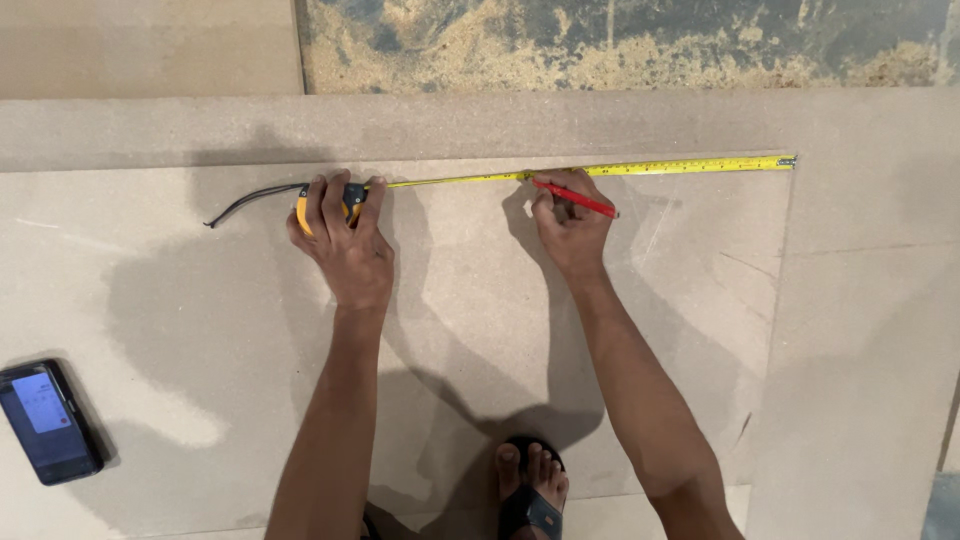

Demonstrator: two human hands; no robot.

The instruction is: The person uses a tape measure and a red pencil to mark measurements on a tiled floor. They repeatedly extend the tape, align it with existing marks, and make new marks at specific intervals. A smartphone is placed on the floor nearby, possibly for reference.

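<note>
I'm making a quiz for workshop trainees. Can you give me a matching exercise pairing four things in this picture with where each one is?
Things:
1. pencil
2. tape measure case
3. phone
4. tape hook

Places:
A. lying at the lower left of the board
B. under the left hand
C. caught on the board's right edge
D. in the right hand

Pairs: 1-D, 2-B, 3-A, 4-C

Pale brown fibreboard sheets (pixel 860 330) are lying flat all around me, one overlapping another. Beyond their far edge a mottled grey concrete floor dusted with yellow sawdust (pixel 620 40) is showing. A dark rectangular phone with a lit screen (pixel 48 420) is lying face up at my left. Light from above is casting soft shadows.
</note>
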